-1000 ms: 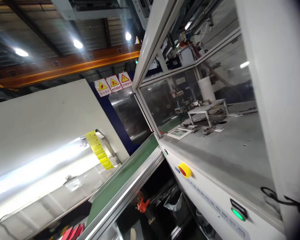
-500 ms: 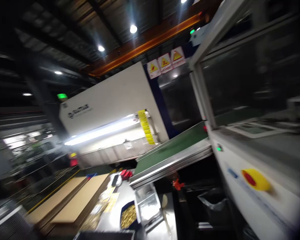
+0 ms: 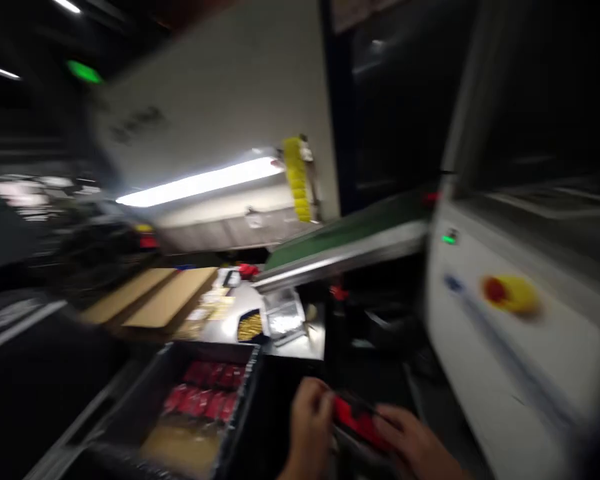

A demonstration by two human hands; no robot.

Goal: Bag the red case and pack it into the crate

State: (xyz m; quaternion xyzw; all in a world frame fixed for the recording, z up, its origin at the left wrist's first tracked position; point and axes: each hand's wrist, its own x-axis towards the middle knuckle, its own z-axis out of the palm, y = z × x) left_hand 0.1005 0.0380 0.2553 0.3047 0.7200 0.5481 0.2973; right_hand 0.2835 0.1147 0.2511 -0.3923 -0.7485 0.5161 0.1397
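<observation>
Both hands clasped on a red part (image 3: 361, 421), left hand (image 3: 307, 427), right hand (image 3: 414, 443), grey bin (image 3: 180, 363) of red parts (image 3: 205, 395) to its left, blurred.

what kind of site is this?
Most likely a factory floor, at a machine line. A large white machine enclosure, a green conveyor belt and a yellow-and-red emergency-stop button show it. Both hands hold a red part.

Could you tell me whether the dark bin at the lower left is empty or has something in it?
It has something in it: the dark bin holds red packs across its far part. The blur hides what they are.
</observation>
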